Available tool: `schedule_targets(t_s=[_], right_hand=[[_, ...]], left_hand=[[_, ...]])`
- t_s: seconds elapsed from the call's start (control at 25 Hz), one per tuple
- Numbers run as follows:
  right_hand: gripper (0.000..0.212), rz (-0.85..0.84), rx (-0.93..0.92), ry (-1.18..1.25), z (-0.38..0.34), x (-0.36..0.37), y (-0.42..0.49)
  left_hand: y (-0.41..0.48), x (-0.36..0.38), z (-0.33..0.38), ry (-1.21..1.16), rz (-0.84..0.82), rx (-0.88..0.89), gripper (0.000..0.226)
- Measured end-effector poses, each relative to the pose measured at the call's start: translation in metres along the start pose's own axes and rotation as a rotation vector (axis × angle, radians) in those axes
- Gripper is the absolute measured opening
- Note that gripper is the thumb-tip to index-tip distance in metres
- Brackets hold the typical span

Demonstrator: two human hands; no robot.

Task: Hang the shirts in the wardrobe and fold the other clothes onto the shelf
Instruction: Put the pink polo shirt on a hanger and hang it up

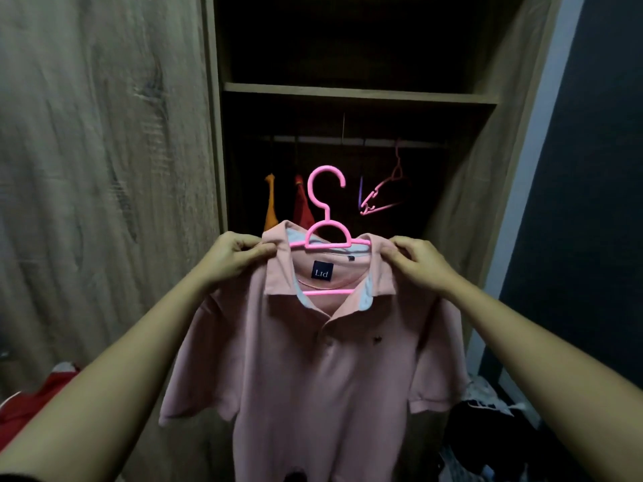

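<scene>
**Pink shirt held up at the open wardrobe**

The wardrobe (348, 95) stands open, its rail (348, 140) carrying two hung shirts and spare hangers. In front of it hangs the pink shirt (313, 370) on a pink hanger (327, 234). The left hand (236, 255) and right hand (414, 260) each pinch a shoulder by the collar, fingers closed on cloth.

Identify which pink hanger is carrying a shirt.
The pink hanger held up in front, inside the pink shirt. The other pink hanger dangles bare from the rail behind.
</scene>
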State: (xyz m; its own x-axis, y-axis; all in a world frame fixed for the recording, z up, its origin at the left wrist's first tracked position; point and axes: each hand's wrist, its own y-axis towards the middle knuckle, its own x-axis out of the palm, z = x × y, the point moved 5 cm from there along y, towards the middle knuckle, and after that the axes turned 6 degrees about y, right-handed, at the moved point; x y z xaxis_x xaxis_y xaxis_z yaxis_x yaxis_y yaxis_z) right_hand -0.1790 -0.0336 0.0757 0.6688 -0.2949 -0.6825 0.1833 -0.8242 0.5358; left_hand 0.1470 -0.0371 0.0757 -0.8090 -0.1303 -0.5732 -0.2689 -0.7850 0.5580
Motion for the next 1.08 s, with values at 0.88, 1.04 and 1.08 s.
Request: schedule_targets(t_s=[0.88, 1.04, 1.08], right_hand=[[0.019, 0.216, -0.005, 0.204, 0.001, -0.032, 0.006], [0.017, 0.262, -0.025, 0.151, -0.002, -0.034, 0.004], [0.015, 0.273, -0.024, 0.141, -0.001, -0.037, 0.004]], left_hand=[[-0.051, -0.019, -0.081, 0.11, 0.333, -0.37, 0.018], [-0.057, -0.024, -0.092, 0.169, 0.345, -0.41, 0.021], [-0.061, -0.021, -0.098, 0.222, 0.285, -0.445, 0.019]])
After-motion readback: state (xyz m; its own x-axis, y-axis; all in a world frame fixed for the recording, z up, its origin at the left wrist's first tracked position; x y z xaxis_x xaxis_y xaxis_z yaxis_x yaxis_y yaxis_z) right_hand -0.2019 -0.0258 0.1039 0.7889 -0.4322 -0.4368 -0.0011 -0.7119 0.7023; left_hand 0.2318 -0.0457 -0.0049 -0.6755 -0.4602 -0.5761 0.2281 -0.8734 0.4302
